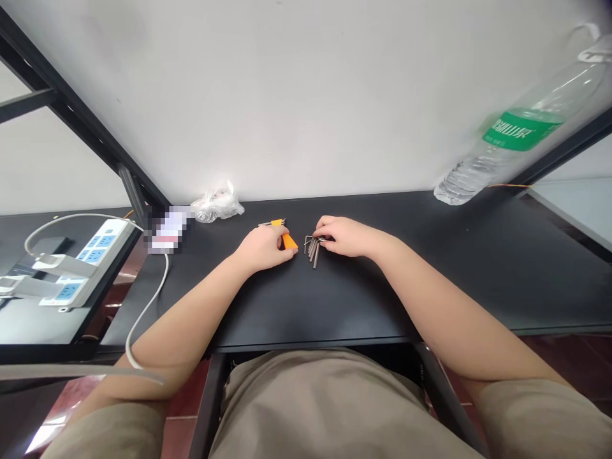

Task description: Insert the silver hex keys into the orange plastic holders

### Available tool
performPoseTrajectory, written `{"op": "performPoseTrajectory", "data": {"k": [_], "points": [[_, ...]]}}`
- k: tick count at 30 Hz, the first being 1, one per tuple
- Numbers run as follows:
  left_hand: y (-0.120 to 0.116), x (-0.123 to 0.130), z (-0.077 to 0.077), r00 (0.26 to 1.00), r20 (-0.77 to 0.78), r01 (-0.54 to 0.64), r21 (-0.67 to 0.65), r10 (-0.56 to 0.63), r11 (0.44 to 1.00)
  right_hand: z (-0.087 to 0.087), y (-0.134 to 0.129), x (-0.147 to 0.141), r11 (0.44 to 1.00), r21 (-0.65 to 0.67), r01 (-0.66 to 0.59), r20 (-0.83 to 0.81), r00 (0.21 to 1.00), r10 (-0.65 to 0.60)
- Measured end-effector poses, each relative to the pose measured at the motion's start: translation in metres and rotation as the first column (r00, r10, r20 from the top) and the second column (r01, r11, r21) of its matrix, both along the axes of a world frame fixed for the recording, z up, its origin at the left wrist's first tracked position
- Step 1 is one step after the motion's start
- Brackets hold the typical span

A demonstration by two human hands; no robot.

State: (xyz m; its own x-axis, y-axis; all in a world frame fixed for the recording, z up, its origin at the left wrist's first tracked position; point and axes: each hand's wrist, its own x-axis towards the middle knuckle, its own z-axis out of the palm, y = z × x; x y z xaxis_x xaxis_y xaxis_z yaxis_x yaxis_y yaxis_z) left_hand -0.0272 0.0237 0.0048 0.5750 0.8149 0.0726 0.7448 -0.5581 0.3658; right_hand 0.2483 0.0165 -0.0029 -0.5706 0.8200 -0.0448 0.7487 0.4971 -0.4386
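Several L-shaped metal hex keys (pixel 313 249) lie fanned out on the black table, in the middle of the view. My right hand (pixel 342 236) is at their bent ends, with thumb and fingers closed on them; which keys it grips is partly hidden. To the left, my left hand (pixel 268 247) is closed around an orange plastic holder (pixel 289 242). Part of the orange piece and some dark metal ends show beyond the fingers. A small gap separates the holder from the keys.
A tall clear bottle with a green label (pixel 521 131) stands at the back right by the white wall. At the back left are a crumpled clear plastic bag (pixel 217 204) and a blurred card. A white power strip (pixel 90 258) with a cable lies farther left.
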Motion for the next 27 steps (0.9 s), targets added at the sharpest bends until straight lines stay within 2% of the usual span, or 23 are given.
{"op": "performPoseTrajectory", "data": {"k": [4, 6, 12, 22, 27], "points": [[-0.006, 0.001, 0.005, 0.966, 0.127, 0.233, -0.065, -0.223, 0.97, 0.004, -0.001, 0.0, 0.999, -0.014, -0.038, 0.002, 0.999, 0.038], [-0.01, 0.003, 0.008, 0.948, 0.15, 0.298, -0.11, -0.28, 0.948, 0.006, -0.002, -0.001, 0.998, -0.017, -0.055, 0.007, 0.998, 0.055], [-0.013, 0.007, 0.01, 0.96, 0.096, 0.275, -0.152, -0.263, 0.949, 0.01, -0.005, -0.008, 1.0, -0.002, -0.023, 0.034, 0.999, 0.023], [-0.012, 0.007, 0.008, 0.958, 0.08, 0.285, -0.136, -0.276, 0.949, 0.017, -0.008, -0.015, 0.999, 0.02, -0.027, 0.135, 0.991, 0.024], [-0.011, 0.008, 0.008, 0.961, 0.078, 0.275, -0.149, -0.266, 0.95, 0.013, -0.004, -0.018, 0.997, 0.066, -0.041, 0.081, 0.996, 0.036]]}}
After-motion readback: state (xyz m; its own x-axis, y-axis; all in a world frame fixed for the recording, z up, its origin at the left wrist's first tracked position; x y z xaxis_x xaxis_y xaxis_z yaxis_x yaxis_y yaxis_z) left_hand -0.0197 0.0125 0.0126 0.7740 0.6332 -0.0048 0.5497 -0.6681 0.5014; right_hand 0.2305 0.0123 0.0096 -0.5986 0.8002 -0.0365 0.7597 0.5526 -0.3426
